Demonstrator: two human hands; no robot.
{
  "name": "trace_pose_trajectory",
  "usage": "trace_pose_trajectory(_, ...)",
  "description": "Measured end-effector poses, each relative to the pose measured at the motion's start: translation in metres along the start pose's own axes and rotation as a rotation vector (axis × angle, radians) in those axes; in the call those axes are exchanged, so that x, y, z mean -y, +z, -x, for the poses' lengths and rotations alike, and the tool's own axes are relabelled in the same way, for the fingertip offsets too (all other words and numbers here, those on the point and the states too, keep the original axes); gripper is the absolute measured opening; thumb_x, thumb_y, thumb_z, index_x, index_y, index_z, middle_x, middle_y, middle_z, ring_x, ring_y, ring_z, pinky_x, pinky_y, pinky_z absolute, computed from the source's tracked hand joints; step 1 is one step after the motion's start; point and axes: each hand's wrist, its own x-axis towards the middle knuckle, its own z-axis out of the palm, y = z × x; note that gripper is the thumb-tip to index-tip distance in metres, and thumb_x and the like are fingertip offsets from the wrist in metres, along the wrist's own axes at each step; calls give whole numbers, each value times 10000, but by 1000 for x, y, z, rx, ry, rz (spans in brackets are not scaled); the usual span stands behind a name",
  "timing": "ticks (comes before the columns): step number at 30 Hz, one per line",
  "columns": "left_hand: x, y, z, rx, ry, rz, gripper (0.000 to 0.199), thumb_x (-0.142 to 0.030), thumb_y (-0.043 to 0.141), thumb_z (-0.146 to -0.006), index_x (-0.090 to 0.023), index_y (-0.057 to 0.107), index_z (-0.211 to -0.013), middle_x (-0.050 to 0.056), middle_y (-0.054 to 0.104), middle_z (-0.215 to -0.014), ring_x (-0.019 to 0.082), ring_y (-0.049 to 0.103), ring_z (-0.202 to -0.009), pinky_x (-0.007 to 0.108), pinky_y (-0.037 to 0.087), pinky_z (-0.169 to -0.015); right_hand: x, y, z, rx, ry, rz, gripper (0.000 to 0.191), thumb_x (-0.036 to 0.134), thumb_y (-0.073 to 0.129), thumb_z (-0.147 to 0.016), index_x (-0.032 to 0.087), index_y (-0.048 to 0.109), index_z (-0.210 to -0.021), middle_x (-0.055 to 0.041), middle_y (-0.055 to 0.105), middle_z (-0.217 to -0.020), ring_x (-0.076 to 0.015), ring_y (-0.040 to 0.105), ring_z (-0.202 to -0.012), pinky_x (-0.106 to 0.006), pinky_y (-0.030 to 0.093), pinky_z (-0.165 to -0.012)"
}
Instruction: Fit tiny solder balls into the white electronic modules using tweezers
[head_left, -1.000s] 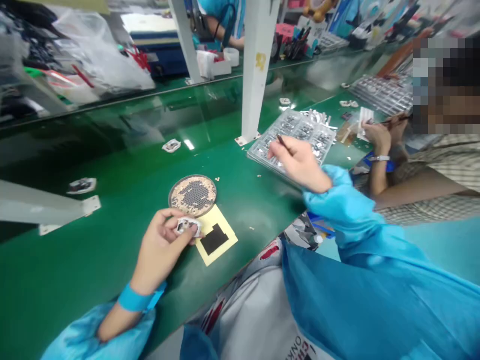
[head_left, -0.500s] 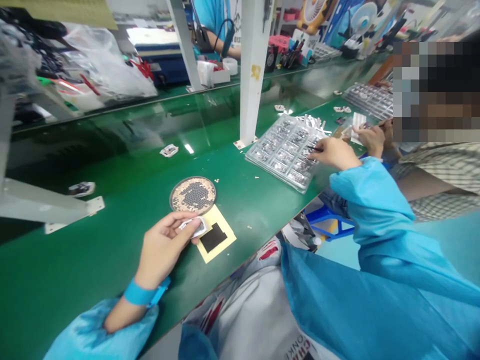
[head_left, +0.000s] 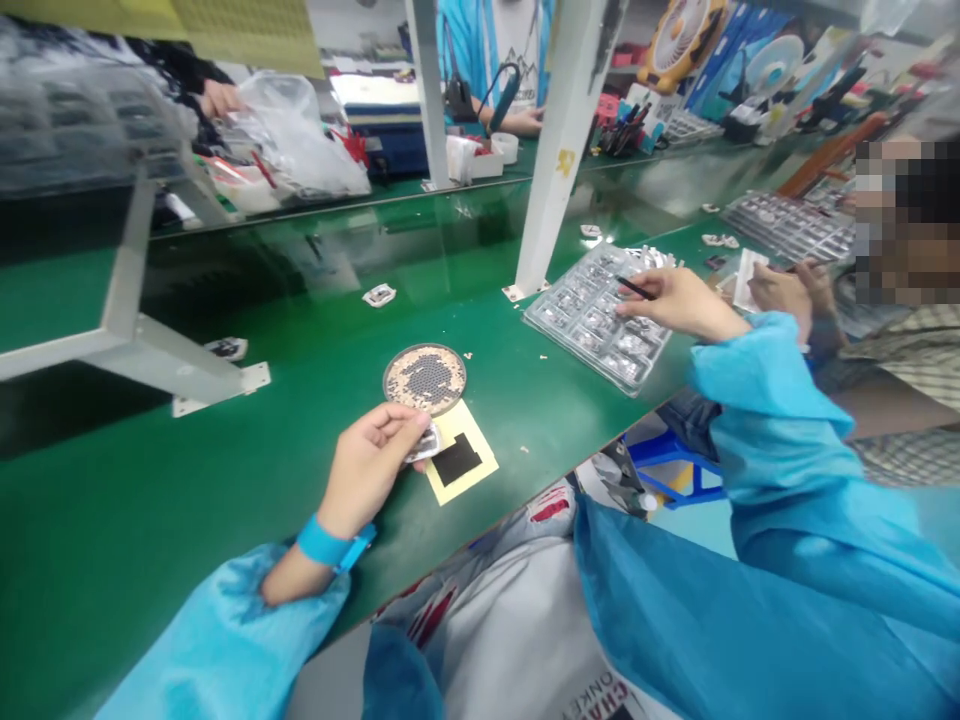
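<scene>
Pinching a small foil piece (head_left: 424, 443), the left hand (head_left: 365, 472) is clenched; fingers of the right hand (head_left: 684, 303) grip a thin black tool (head_left: 634, 288) above a clear tray (head_left: 581, 356).

- Left hand (head_left: 367, 470) pinches a small foil-backed piece (head_left: 424, 443) just above a yellow card (head_left: 466, 470) bearing a black square.
- Right hand (head_left: 682, 303) holds a slim black tool (head_left: 634, 288) over a clear blister tray (head_left: 600, 322).
- A round perforated disc (head_left: 424, 379) lies just beside the card on the green workbench (head_left: 150, 480).
</scene>
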Motion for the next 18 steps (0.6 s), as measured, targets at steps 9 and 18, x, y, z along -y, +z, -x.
trace_pose_trajectory(9, 6, -6, -7, -82, 105, 208, 375, -463, 749, -842, -144, 739, -1039, 72, 724, -807, 146, 647, -636, 235, 353, -501, 190, 102, 18, 290, -558, -676, 357, 499, 856, -759, 170, 819, -894, -48, 773, -862, -162, 676, -772, -286, 546, -701)
trace_pose_trajectory(18, 13, -9, -11, -164, 307, 192, 481, -212, 782, -771, -146, 685, -1237, 102, 738, -1191, 180, 696, -990, 268, 532, -803, 186, 162, 38, 682, -290, -961, 345, 434, 858, -787, 122, 728, -859, -20, 713, -719, -39, 442, -474, -192, 326, -436)
